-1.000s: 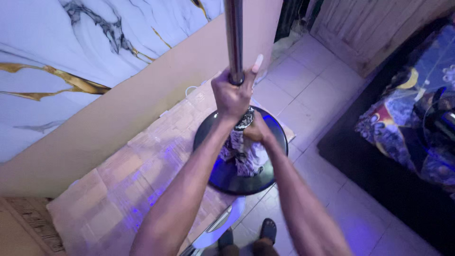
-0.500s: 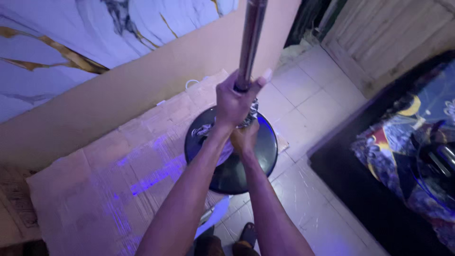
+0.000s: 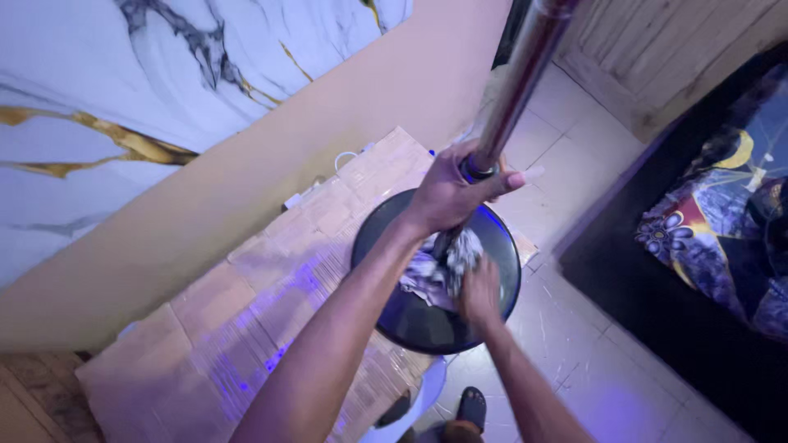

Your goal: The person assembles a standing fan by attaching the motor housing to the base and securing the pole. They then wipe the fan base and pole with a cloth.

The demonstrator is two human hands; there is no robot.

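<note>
A shiny metal pole [image 3: 517, 78] rises from a round black base [image 3: 501, 254] that stands on flattened cardboard [image 3: 271, 303]. My left hand [image 3: 451, 193] is wrapped around the pole a little above the base. Lower down, my right hand [image 3: 480, 291] presses a crumpled grey-white cloth [image 3: 439, 267] against the foot of the pole, on top of the base. The pole's lower end is hidden behind my hand and the cloth.
A marble-patterned wall panel [image 3: 123, 98] and a beige skirting [image 3: 205, 213] run along the left. White cables [image 3: 345, 157] lie by the wall. A dark bed with patterned cover [image 3: 722, 221] sits right. Pale floor tiles [image 3: 599, 344] and a wooden door [image 3: 657, 57] lie beyond. My dark sandal [image 3: 472, 404] shows below.
The view has swung so the pole now leans to the upper right. My left hand keeps its grip on the pole. My right hand with the cloth has shifted lower on the base.
</note>
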